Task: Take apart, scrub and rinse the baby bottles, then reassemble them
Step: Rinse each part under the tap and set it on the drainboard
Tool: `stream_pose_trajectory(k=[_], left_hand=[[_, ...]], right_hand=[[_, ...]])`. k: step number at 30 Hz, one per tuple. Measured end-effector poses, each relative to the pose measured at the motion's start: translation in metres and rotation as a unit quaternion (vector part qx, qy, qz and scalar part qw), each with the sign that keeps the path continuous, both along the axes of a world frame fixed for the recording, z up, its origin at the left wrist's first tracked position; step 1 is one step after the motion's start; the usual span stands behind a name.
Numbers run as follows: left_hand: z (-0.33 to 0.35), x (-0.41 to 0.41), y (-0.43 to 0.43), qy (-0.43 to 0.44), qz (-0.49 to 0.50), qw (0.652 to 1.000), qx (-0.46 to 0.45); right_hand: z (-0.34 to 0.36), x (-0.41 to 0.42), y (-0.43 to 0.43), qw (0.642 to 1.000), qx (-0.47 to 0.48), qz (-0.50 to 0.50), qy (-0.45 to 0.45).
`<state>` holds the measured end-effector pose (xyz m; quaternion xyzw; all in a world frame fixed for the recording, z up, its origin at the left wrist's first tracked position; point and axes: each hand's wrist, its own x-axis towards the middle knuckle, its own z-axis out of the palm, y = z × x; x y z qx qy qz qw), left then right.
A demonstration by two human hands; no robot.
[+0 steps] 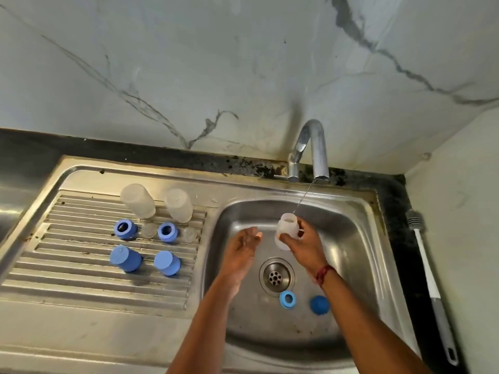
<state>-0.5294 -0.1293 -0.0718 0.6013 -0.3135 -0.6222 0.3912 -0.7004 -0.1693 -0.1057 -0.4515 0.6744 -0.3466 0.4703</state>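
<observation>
My right hand [302, 245] grips a clear bottle body [286, 228] upright over the sink basin [237, 211], under a thin stream of water from the tap [313, 149]. My left hand [244, 245] hovers beside it with relaxed fingers, holding nothing. A blue collar ring [287, 300] and a blue cap [319, 305] lie in the basin near the drain [276, 277]. On the drainboard [81, 279] stand two upturned clear bottles [138, 201] [178, 205], two blue rings [125, 229] [168, 232], two clear nipples [149, 230] [189, 235] and two blue caps [125, 258] [167, 263].
A bottle brush [429, 282] with a white and grey handle lies on the dark counter strip right of the sink. A marble-patterned wall rises behind the tap and on the right.
</observation>
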Motion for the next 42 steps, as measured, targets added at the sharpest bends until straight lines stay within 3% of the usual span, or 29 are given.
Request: stream_pose_trajectory(k=[5,14,18,22,26,31,34,37,40,42], left_hand=[[-0.005,0.003,-0.002,0.022,0.003,0.999,0.024],[-0.019,0.002,-0.005,0.021,0.016,0.999,0.027],[-0.016,-0.008,-0.016,0.029,0.017,0.999,0.029],[-0.014,-0.016,-0.028,0.03,0.04,0.998,0.03],[-0.014,-0.023,-0.036,0.035,0.056,0.997,0.031],[-0.013,-0.03,-0.041,0.039,0.062,0.997,0.033],[-0.014,-0.031,-0.041,0.041,0.061,0.997,0.033],[-0.017,-0.031,-0.039,0.041,0.065,0.996,0.036],[-0.018,-0.032,-0.037,0.042,0.062,0.996,0.038],[-0.02,-0.032,-0.035,0.042,0.063,0.996,0.041]], right_hand=[[0.007,-0.001,-0.018,0.997,-0.031,-0.061,0.023],[-0.005,-0.001,-0.024,0.994,-0.055,-0.079,0.056],[-0.008,0.002,-0.027,0.999,-0.023,-0.004,0.044],[-0.005,0.002,-0.032,0.991,-0.048,-0.074,0.105],[-0.014,0.001,-0.028,0.993,-0.034,0.001,0.111],[-0.014,-0.002,-0.031,0.987,-0.039,-0.044,0.153],[-0.013,-0.001,-0.031,0.989,-0.054,-0.008,0.14],[-0.013,-0.002,-0.031,0.984,-0.064,-0.038,0.165],[-0.015,0.0,-0.029,0.99,-0.046,0.017,0.129],[-0.014,0.0,-0.028,0.991,-0.054,-0.004,0.124]])
